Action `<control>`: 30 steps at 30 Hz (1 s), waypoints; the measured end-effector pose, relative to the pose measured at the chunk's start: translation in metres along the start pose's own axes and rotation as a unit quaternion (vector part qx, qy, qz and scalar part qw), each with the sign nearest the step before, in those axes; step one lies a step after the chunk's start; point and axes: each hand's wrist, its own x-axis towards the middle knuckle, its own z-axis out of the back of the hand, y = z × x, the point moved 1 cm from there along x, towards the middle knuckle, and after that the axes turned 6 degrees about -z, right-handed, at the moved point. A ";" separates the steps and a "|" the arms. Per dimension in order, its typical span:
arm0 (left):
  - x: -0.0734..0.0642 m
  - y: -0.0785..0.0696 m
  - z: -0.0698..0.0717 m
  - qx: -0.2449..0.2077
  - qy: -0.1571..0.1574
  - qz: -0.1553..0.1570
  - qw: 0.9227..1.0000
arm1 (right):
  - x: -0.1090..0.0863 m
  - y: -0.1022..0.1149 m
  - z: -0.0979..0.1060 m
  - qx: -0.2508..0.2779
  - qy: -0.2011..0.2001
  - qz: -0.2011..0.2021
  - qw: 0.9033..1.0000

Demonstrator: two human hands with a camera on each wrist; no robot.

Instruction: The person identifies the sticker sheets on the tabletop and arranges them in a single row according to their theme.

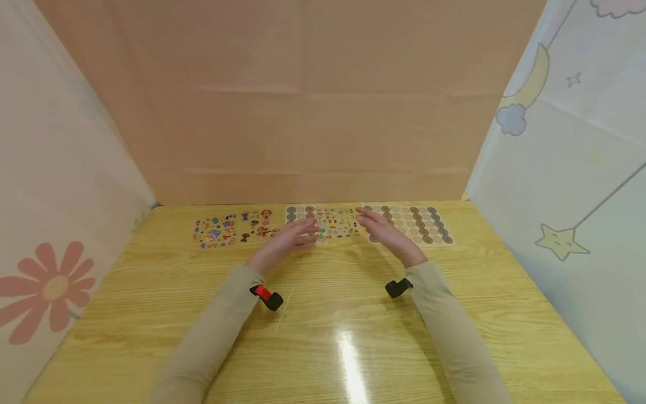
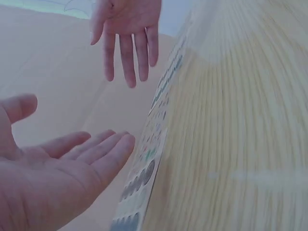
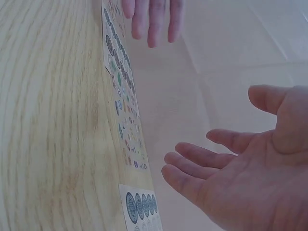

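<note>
My left hand (image 1: 286, 242) is held over the table with its fingers straight and nothing in it. Facing it across a gap is my right hand (image 1: 392, 238), also empty, its fingers extended. Between them at the back lies a sheet of small colourful stickers (image 1: 342, 223). A sheet of round coin-like stickers (image 1: 301, 211) is partly covered by the left hand. More round stickers (image 1: 419, 224) lie beyond the right hand. In the left wrist view the left palm (image 2: 53, 185) is turned up, thumb apart; the right wrist view shows the right palm (image 3: 255, 173) similarly.
Cartoon sticker sheets (image 1: 216, 231) lie at the back left of the wooden table (image 1: 323, 314). A thin clear strip (image 1: 285, 307) lies near the left wrist. An orange-brown backdrop (image 1: 303, 112) rises behind, with patterned cloth walls (image 1: 570, 168) on both sides.
</note>
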 end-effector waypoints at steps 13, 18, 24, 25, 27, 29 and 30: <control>0.031 0.004 0.015 -0.231 -0.109 0.023 0.967 | 0.024 -0.011 0.013 0.081 0.013 0.001 0.997; 0.042 0.005 0.017 -0.251 -0.117 0.031 0.960 | 0.033 -0.015 0.018 0.131 0.008 -0.027 0.991; 0.048 0.008 0.018 -0.238 -0.128 0.039 0.962 | 0.039 -0.013 0.020 0.190 -0.007 -0.061 0.980; 0.048 0.009 0.017 -0.235 -0.132 0.040 0.962 | 0.040 -0.013 0.020 0.196 -0.008 -0.065 0.978; 0.048 0.010 0.017 -0.228 -0.140 0.043 0.963 | 0.042 -0.013 0.020 0.209 -0.010 -0.073 0.975; 0.048 0.012 0.017 -0.223 -0.147 0.046 0.962 | 0.043 -0.014 0.020 0.225 -0.009 -0.079 0.971; 0.048 0.013 0.017 -0.222 -0.151 0.047 0.962 | 0.043 -0.014 0.020 0.231 -0.009 -0.082 0.969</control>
